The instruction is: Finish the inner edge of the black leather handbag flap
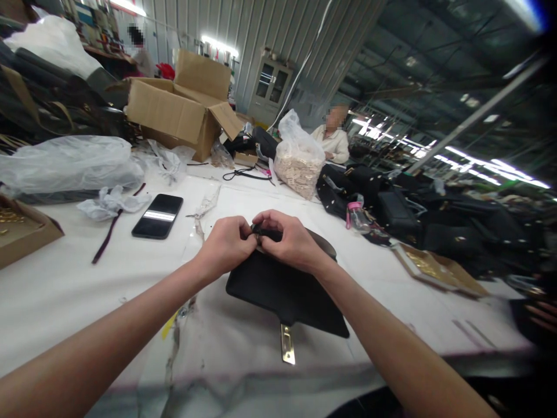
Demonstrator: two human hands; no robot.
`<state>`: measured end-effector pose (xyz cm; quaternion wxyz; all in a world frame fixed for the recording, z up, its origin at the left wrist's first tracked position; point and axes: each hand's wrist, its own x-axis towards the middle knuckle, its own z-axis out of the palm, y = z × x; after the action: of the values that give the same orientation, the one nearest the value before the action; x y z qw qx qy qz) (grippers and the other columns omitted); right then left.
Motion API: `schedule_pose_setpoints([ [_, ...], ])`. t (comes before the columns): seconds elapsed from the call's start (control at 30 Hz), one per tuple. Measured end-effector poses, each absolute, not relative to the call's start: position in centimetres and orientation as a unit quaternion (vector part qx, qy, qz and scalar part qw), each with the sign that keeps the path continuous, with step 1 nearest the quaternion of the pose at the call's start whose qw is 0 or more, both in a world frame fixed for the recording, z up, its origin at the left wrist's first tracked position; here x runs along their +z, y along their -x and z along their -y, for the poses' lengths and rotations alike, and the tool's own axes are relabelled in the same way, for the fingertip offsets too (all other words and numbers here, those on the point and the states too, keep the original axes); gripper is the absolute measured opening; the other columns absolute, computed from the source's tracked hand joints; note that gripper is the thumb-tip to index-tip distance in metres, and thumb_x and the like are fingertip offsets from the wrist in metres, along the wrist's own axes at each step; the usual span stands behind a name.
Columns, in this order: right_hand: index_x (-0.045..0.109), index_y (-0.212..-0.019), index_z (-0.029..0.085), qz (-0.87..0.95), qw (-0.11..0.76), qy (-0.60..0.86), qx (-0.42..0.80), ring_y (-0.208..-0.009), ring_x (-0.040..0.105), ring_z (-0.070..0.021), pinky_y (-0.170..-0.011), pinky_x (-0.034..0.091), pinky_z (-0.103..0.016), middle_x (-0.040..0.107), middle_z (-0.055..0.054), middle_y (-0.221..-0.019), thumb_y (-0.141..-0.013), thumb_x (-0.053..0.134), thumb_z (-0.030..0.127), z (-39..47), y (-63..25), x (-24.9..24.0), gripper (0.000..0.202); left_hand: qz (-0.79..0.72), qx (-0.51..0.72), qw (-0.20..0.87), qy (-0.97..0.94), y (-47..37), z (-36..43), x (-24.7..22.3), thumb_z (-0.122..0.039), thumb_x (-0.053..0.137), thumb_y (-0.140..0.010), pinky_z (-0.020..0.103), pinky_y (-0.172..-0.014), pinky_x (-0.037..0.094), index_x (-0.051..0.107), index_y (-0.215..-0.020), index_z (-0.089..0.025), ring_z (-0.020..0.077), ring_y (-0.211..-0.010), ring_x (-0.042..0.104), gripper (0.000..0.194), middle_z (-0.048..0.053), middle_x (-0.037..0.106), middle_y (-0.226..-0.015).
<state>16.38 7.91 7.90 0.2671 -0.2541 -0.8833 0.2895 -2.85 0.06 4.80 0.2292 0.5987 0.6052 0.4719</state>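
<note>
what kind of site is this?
Looks like a bag-making workshop, though no sign confirms it: black bags heaped at the right, a shallow cardboard box holding gold-coloured pieces, and the black bag-like item in hand, with a metal tab.

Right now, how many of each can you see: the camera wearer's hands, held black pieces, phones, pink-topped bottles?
Wearer's left hand and right hand: 2
Held black piece: 1
Phone: 1
Pink-topped bottle: 1
Total: 5
</note>
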Motion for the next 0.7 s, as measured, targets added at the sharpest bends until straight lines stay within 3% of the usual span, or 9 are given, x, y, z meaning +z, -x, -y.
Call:
schedule_pose_setpoints([
  [0.03,0.070,-0.127,0.024,0.880,0.267,0.256,0.298,-0.102,0.076,-0.0211,-0.096,0.058,-0.035,0.080,-0.003,-0.111,-0.088,0.071,0.013,-8.0,-16.4,7.9,0.040,-0.607,0.476,0.224,-0.595,2.8,-0.2,4.8,-0.019,0.079,-0.086,0.034,-0.071,0.049,0.075,-0.090,-0.019,0.0191,-0.077,0.070,0.005,0.000,0.077,-0.084],
  [0.1,0.067,-0.127,0.024,0.877,0.267,0.256,0.307,-0.100,0.075,-0.0205,-0.096,0.056,-0.035,0.079,-0.002,-0.109,-0.089,0.071,0.013,-8.1,-16.4,7.9,0.040,-0.603,0.482,0.217,-0.598,2.9,-0.4,5.0,-0.018,0.080,-0.084,0.034,-0.075,0.053,0.075,-0.113,-0.020,0.0215,-0.085,0.074,0.029,0.004,0.081,-0.103],
  [0.17,0.066,-0.127,0.025,0.878,0.266,0.254,0.308,-0.095,0.074,-0.0197,-0.092,0.055,-0.034,0.078,0.000,-0.103,-0.089,0.072,0.014,-8.1,-16.4,7.9,0.039,-0.591,0.473,0.205,-0.620,2.9,-0.4,5.3,-0.017,0.076,-0.086,0.035,-0.079,0.056,0.076,-0.121,-0.021,0.0242,-0.092,0.077,0.035,0.006,0.081,-0.111],
  [0.37,0.062,-0.126,0.024,0.865,0.267,0.257,0.339,-0.094,0.073,-0.0200,-0.090,0.054,-0.033,0.078,-0.001,-0.099,-0.091,0.073,0.018,-7.8,-16.5,8.0,0.037,-0.613,0.425,0.179,-0.642,3.0,-0.2,6.0,-0.024,0.071,-0.090,0.039,-0.095,0.057,0.084,-0.111,-0.023,0.0328,-0.107,0.076,0.024,0.010,0.083,-0.110],
  [0.53,0.064,-0.126,0.024,0.843,0.242,0.266,0.400,-0.108,0.075,-0.0235,-0.099,0.057,-0.037,0.079,-0.005,-0.113,-0.091,0.080,0.025,-7.5,-17.3,8.3,0.039,-0.571,0.413,0.225,-0.673,3.6,-0.7,6.0,-0.023,0.068,-0.090,0.038,-0.088,0.055,0.084,-0.097,-0.020,0.0308,-0.093,0.075,0.018,0.010,0.080,-0.091],
  [0.7,0.062,-0.135,0.022,0.788,0.184,0.269,0.521,-0.122,0.074,-0.0251,-0.108,0.057,-0.040,0.079,-0.009,-0.125,-0.095,0.080,0.032,-7.9,-18.1,9.7,0.046,-0.572,0.416,0.232,-0.668,4.1,-1.1,5.6,-0.024,0.071,-0.087,0.036,-0.083,0.053,0.082,-0.092,-0.021,0.0284,-0.087,0.072,0.012,0.009,0.077,-0.086],
])
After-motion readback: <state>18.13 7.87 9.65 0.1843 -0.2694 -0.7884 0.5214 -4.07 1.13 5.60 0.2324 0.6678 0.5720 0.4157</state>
